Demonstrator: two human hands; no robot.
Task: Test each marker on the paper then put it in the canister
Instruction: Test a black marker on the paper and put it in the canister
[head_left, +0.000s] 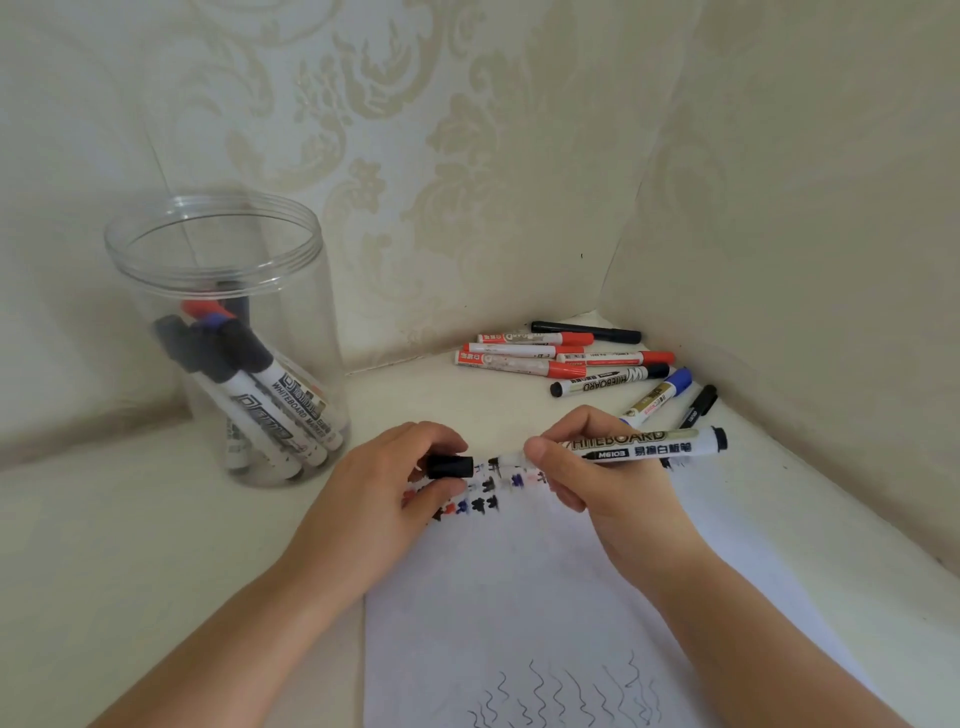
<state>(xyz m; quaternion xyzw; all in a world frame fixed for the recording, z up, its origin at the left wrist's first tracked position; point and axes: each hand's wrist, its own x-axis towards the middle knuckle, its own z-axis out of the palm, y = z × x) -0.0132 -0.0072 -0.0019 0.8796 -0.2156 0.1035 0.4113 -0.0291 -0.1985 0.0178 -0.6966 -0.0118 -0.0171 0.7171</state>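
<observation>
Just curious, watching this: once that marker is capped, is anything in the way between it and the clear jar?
Nothing visible. The marker in the right hand faces bare tabletop toward the clear canister, whose mouth is open with no lid. The left hand holding the black cap sits between them, but it belongs to the action.

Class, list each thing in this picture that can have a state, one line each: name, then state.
Marker: uncapped, held level by the right hand.
Cap: off, pinched in the left hand.
Canister: upright, no lid, part filled with capped markers.
Paper: flat, bearing test marks.
Loose markers: capped, lying on the table.
</observation>
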